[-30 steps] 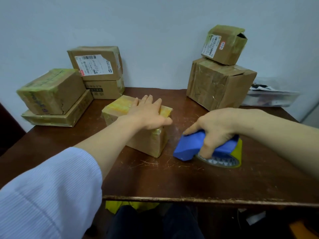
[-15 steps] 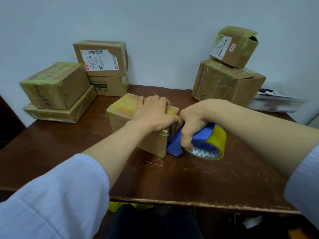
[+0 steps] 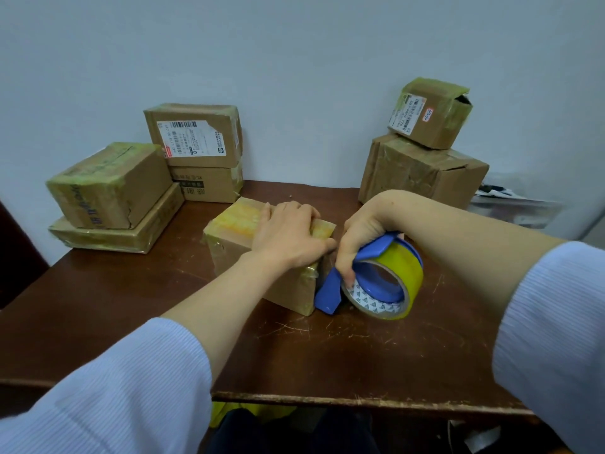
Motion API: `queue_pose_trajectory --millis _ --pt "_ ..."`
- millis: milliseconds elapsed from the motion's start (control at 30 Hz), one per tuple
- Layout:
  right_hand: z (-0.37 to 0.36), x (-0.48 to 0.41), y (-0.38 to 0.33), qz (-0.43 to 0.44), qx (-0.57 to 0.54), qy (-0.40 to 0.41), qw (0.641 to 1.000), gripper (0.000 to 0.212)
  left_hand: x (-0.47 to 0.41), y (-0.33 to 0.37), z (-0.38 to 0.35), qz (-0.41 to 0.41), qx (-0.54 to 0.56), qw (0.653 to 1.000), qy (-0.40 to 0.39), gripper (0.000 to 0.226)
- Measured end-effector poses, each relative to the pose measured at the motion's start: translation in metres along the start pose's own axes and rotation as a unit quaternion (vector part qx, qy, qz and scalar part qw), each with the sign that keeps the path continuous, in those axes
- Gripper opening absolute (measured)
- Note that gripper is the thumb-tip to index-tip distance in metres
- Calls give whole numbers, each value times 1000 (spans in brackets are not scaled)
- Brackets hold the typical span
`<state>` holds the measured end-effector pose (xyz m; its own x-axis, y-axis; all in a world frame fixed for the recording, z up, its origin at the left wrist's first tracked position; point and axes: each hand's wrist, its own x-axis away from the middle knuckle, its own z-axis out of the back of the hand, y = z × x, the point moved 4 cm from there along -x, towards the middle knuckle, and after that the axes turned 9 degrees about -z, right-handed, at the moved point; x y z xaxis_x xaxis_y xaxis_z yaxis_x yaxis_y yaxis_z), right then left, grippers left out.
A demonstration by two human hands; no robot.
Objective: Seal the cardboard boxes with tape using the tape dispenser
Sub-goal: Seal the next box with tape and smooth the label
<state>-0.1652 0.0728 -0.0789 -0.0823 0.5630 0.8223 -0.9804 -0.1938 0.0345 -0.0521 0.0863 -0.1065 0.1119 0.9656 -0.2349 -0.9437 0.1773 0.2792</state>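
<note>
At the middle of the brown wooden table sits a small cardboard box, its top covered in yellowish tape. The left hand lies palm-down on that top, fingers close together and pressing on it, with the thumb reaching toward the box's right edge. Just beside the box, on its right, the right hand curls its fingers round the blue tape dispenser, whose lower blue end touches the box's right side near the bottom corner. The dispenser carries a roll of yellow tape (the printed white core faces the camera), and the roll sits low over the tabletop; whether it touches the wood cannot be told.

Against the wall on the left, a taped box rests tilted on a flat box, and next to them a labelled box stands on a lower box. On the right, a small labelled box sits tilted on a large wrinkled box, with a plastic bag just beyond it. Both forearms are bare, with pale ribbed sleeves pushed up.
</note>
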Motion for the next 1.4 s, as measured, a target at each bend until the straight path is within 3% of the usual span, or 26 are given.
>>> queue_pose_trajectory --millis 133,233,333,367,467,600,667,733,800,833,867,933,1000,1033,1100,1167,1267,1400 --pt "-9 -2 8 6 -55 -39 998 22 4 -5 10 15 27 999 28 57" --pt "6 7 23 1 -60 -1 998 29 5 -5 13 16 11 1000 17 58" --pt "37 16 49 -19 -70 176 982 74 2 1 5 20 -30 999 -9 63" --pt "42 16 55 -26 -62 251 966 78 0 1 3 30 -41 998 -19 66" --pt "30 -11 66 -28 -77 411 908 59 -4 2 3 86 -43 994 -60 72" --pt "-8 -61 65 -29 -132 459 878 59 -5 0 10 200 108 970 -85 51" --pt "-14 -72 64 -45 -99 475 873 59 -2 -9 15 208 231 950 -34 49" --pt "-17 -73 60 -57 -25 503 862 56 2 -16 28 168 286 943 38 56" --pt "-14 -65 50 -37 3 575 818 51 8 -26 44 148 254 951 90 57" --pt "-13 -57 43 -9 -17 627 779 42 13 -34 50 150 223 956 115 56" --pt "-13 -45 35 25 -69 642 763 30 19 -42 56 156 188 960 138 54" --pt "-16 -27 14 88 -227 537 808 39 30 -57 59 202 144 958 145 53" --pt "-19 -22 -9 96 -328 393 854 52 38 -71 50 281 148 943 98 76" --pt "-17 -23 -18 97 -336 368 862 57 42 -75 43 315 162 933 73 90" --pt "-12 -27 -32 76 -318 367 871 72 45 -79 34 347 177 919 65 109" --pt "-7 -34 -39 61 -319 381 866 77 45 -82 31 366 183 908 87 114" --pt "-5 -37 -41 37 -339 396 853 81 46 -86 33 374 198 898 118 88" --pt "-5 -43 -31 34 -365 421 830 59 52 -94 32 369 243 882 166 67"
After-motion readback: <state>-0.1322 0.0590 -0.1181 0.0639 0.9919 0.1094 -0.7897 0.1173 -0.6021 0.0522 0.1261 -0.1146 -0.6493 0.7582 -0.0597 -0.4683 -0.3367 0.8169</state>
